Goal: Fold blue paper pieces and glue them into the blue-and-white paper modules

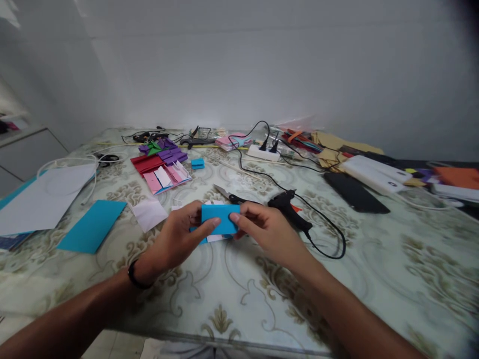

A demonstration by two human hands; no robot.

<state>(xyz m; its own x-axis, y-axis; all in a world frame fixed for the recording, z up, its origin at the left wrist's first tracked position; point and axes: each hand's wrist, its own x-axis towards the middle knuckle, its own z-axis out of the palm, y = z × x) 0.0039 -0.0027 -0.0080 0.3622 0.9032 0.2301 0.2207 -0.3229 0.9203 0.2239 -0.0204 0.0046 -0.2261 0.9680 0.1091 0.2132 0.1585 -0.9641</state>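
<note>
Between my two hands is a small blue piece of paper [220, 217], held up by its left and right ends. My left hand [181, 230] grips the left end, thumb on the front face. My right hand [264, 227] pinches the right end the same way, with its thumb near the edge. Beneath the held paper, white and blue paper pieces [217, 238] show in part on the table; my hands hide the rest. Just beyond lies a knife [232, 196] with a pointed blade and black handle. A black glue gun [288, 207] rests right of my right hand.
Left lie a blue sheet [93, 227], a white square [149, 214] and large white sheets [48, 197]. Folded red paper [145, 163], purple paper [174, 155] and pink paper [159, 180] sit farther back. A power strip [264, 152], cables, a black phone [355, 192] and white power bank [377, 174] occupy the back right.
</note>
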